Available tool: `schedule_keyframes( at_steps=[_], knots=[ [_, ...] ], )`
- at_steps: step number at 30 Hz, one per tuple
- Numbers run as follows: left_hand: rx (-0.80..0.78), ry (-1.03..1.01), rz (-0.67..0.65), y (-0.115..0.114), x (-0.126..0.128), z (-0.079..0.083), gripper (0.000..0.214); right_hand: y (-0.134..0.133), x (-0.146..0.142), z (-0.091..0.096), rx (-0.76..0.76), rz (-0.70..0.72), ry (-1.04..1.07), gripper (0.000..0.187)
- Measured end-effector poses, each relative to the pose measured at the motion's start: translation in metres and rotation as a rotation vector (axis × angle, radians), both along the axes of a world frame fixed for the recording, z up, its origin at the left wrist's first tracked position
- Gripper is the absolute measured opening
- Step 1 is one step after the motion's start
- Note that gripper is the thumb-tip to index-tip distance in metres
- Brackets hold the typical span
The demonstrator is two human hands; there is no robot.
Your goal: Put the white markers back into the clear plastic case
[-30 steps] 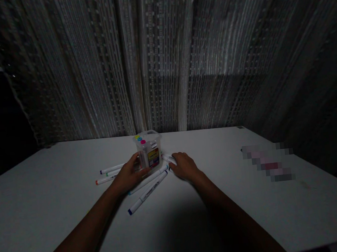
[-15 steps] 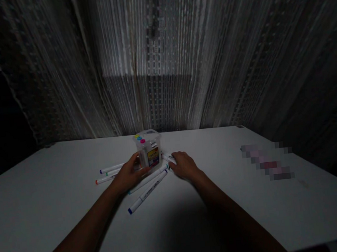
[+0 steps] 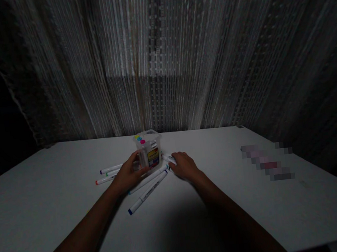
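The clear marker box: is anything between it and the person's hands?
Nothing visible. The left hand holds the clear marker box by its side; the right hand rests on a marker beside it.

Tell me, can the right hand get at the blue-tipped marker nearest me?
Probably yes. The marker lies bare on the table, just left of the right hand; the left hand holds the box, off it.
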State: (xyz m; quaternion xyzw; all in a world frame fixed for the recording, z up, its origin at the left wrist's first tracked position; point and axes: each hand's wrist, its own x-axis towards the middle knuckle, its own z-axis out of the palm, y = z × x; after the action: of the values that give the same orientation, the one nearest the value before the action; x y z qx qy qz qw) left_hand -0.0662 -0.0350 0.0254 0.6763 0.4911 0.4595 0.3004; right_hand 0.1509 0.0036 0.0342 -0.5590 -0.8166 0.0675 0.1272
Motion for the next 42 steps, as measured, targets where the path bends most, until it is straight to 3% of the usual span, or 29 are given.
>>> schedule_keyframes(
  at_steps=[42],
  knots=[
    [-0.017,-0.011,-0.045,0.0001,-0.0016,0.0001,0.064,0.0013,-0.0012,-0.0011,0.024,0.007,-0.012,0.036]
  ],
)
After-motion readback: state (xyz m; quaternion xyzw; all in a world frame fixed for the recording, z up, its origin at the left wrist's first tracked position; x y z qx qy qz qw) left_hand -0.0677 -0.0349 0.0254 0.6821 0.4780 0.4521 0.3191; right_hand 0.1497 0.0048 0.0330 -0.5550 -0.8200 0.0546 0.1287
